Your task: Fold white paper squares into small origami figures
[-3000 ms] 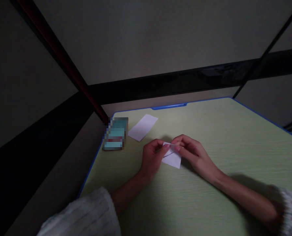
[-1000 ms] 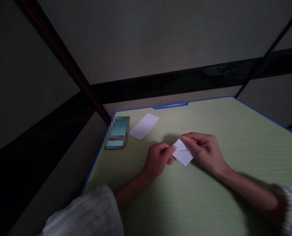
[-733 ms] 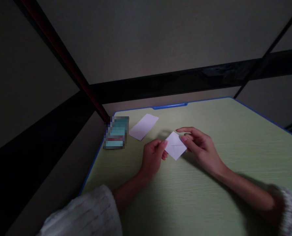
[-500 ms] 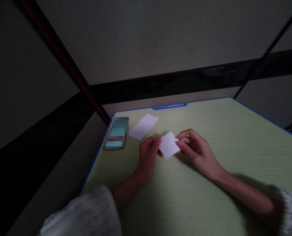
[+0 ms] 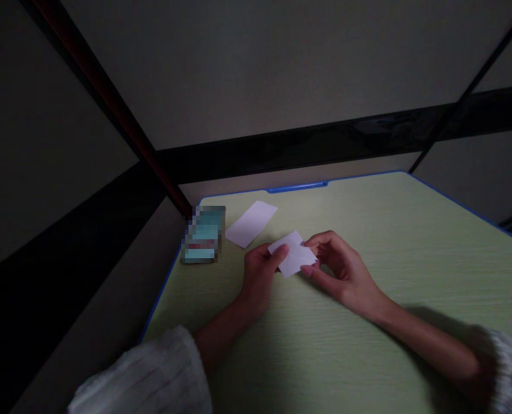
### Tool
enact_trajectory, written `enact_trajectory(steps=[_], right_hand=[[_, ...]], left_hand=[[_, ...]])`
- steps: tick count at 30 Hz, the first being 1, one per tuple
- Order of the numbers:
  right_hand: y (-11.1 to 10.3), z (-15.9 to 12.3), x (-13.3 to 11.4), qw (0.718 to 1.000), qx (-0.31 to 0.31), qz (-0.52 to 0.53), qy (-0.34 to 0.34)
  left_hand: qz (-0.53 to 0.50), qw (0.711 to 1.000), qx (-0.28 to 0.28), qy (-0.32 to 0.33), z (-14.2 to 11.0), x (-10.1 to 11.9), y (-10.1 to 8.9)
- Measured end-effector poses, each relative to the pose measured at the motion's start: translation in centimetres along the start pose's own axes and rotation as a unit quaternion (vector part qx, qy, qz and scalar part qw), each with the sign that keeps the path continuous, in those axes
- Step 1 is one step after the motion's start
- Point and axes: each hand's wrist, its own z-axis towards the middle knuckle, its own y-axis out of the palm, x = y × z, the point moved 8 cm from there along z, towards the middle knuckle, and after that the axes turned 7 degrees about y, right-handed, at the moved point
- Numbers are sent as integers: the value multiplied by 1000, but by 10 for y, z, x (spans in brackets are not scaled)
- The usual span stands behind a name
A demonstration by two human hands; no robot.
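- The left hand (image 5: pixel 258 276) is pinching the small white paper (image 5: pixel 291 256) between thumb and fingers, near the centre of the frame;
- the right hand (image 5: pixel 346 276) is touching its right edge, fingers curving;
- the other paper (image 5: pixel 251 223) is lying on the table (image 5: pixel 389 230), upper left of the hands.

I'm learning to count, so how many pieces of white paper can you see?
2. One small folded paper is in the left hand and right hand; one sheet lies beside the blurred rectangle. More could be hidden underneath.
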Motion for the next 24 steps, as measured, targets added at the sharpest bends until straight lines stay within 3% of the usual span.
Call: enact_trajectory(steps=[6, 10, 24], right_hand=[[-10, 5, 7, 995, 45, 78, 44], [-16, 7, 15, 990, 77, 67, 95], [-17, 7, 34, 977, 74, 57, 191]], left_hand=[[50, 998, 18, 21, 0, 1, -6], [109, 993, 33, 31, -1, 6, -7], [150, 987, 45, 21, -1, 8, -8]])
